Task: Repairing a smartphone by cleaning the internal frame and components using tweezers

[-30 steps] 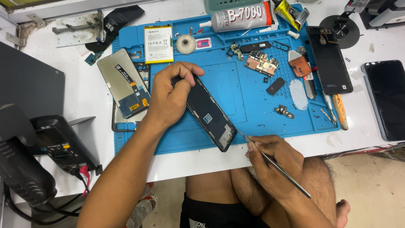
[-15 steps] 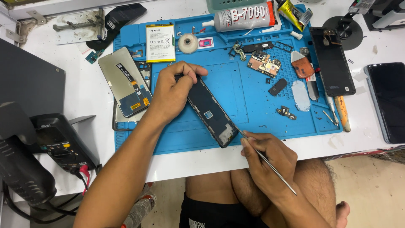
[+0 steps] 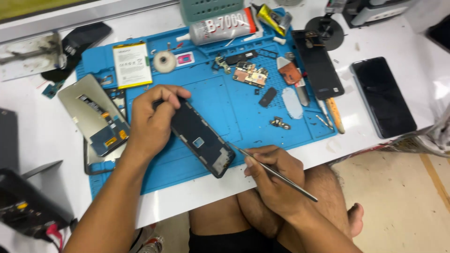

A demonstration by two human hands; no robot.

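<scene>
Two bare hands work at the near edge of the blue mat (image 3: 243,107) on the white table (image 3: 42,136): the right hand (image 3: 274,175) pinches slim metal tweezers (image 3: 276,174) in a closed grip, their tip now nearer the dark phone frame (image 3: 201,137) than a second ago. Pressing the frame's upper end flat to steady it, the left hand (image 3: 152,122) grasps it much as before. Farther off lie a circuit board (image 3: 251,75), a battery (image 3: 132,64) and a glue tube (image 3: 220,27).

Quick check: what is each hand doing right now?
Left hand: closed on the top end of the phone frame, on the blue mat.
Right hand: closed on tweezers.
</scene>
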